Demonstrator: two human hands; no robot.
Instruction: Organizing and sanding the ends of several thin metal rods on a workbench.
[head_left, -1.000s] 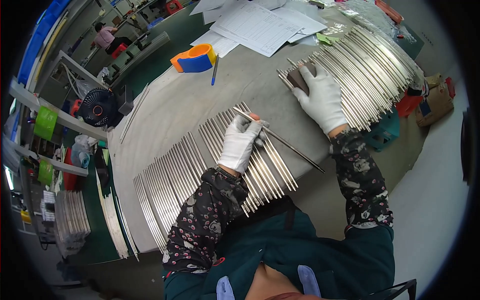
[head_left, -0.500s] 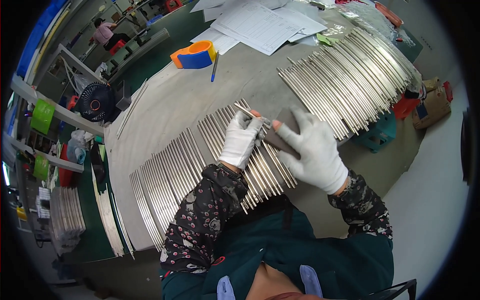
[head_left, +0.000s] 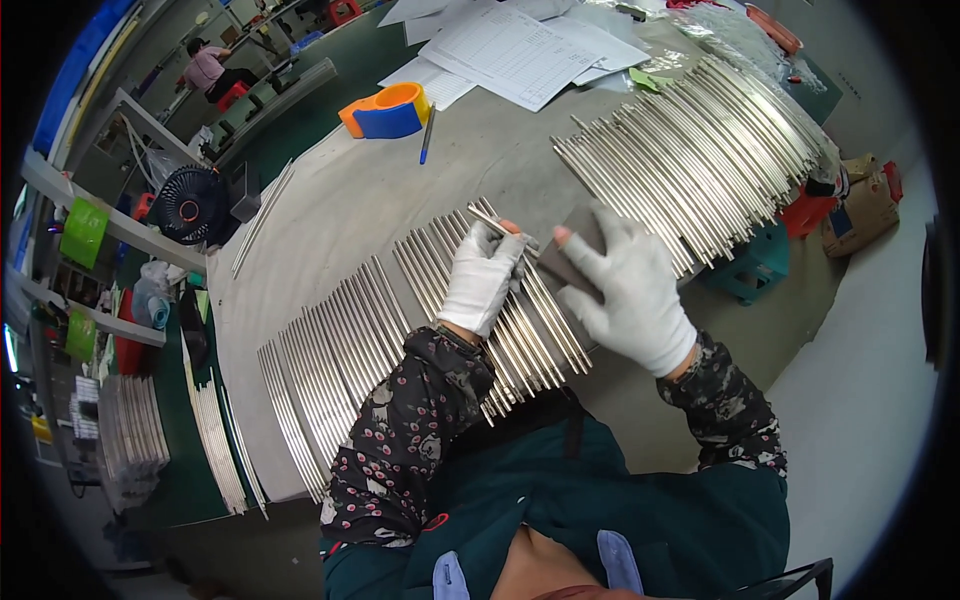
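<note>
The left hand [head_left: 483, 280], in a white glove, is pinching one thin metal rod [head_left: 497, 221] by its near end, holding it just above the row of rods [head_left: 440, 300] lying side by side on the grey table [head_left: 400, 190]. The right hand [head_left: 625, 290], also gloved, is lying with its fingers spread over a dark grey pad [head_left: 570, 255], pressing it against the rod close beside the left hand. A second, larger row of rods [head_left: 700, 140] is lying farther back on the table, with an orange and blue tape holder [head_left: 385, 110] and papers [head_left: 510, 45] beyond.
</note>
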